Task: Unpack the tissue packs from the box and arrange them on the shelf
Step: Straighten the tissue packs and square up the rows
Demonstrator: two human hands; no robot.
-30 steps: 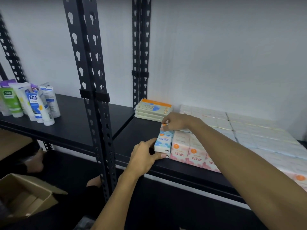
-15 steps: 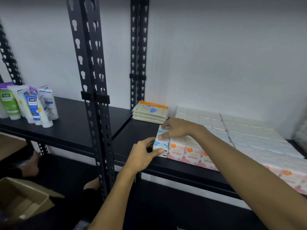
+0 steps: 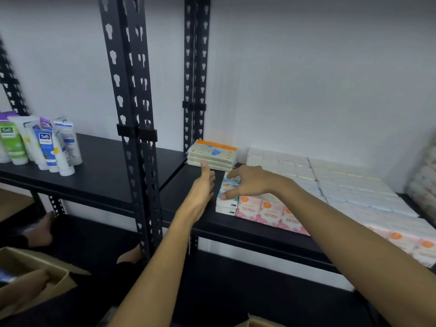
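Observation:
A blue-and-white tissue pack [image 3: 226, 204] stands at the left end of a row of pink tissue packs [image 3: 269, 212] near the front of the black shelf [image 3: 188, 208]. My right hand [image 3: 250, 181] lies on top of the blue pack, fingers spread, thumb on its front. My left hand [image 3: 203, 192] is flat and open just left of the pack, its palm toward the pack's side; I cannot tell if it touches. White tissue packs [image 3: 330, 185] fill the shelf behind. A cardboard box [image 3: 35, 284] sits open at lower left.
A flat stack of cream packs with an orange stripe [image 3: 212, 154] lies at the shelf's back left. Several cosmetic tubes [image 3: 44, 142] stand on the neighbouring shelf. Perforated black uprights [image 3: 132, 128] divide the two bays. Another box edge [image 3: 257, 323] shows at the bottom.
My left hand let go of the blue pack's front corner and opened flat along its left side. My right hand stayed on top of the pack, fingers spreading wider.

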